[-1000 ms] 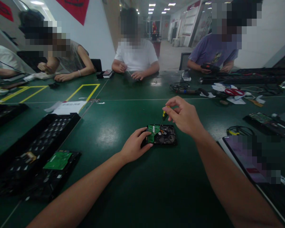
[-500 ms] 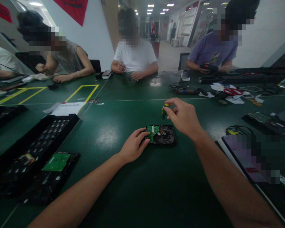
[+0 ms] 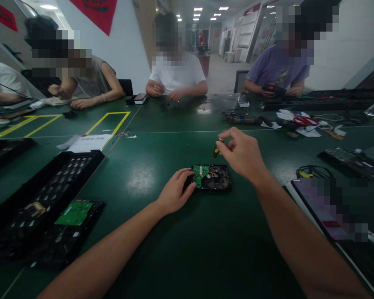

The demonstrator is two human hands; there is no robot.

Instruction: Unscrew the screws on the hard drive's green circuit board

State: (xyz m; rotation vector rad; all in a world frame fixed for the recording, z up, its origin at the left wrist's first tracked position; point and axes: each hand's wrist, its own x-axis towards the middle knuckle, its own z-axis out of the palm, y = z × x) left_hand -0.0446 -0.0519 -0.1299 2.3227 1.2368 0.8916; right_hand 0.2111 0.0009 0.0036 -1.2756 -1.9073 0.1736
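Observation:
A black hard drive [image 3: 221, 177] with a green circuit board [image 3: 200, 174] at its left end lies flat on the dark green table [image 3: 174, 145]. My left hand [image 3: 176, 192] grips the drive's left end, fingers over the edge and thumb at the near side. Above the drive, my right hand [image 3: 240, 154] pinches the top of a yellow and black screwdriver [image 3: 217, 149] between thumb and fingers. The screwdriver stands nearly upright, its shaft pointing down at the board's right edge. Whether its tip sits in a screw is too small to tell.
On the left are a long black tray [image 3: 96, 154] of small parts and another drive with a green board [image 3: 75, 212]. A tablet [image 3: 318, 207] lies at the right, near a coiled cable [image 3: 313, 171]. Several people sit across the table.
The screwdriver's handle has turned slightly in my right fingers, and the fingers have shifted a little. My left hand and the drive stay nearly in place.

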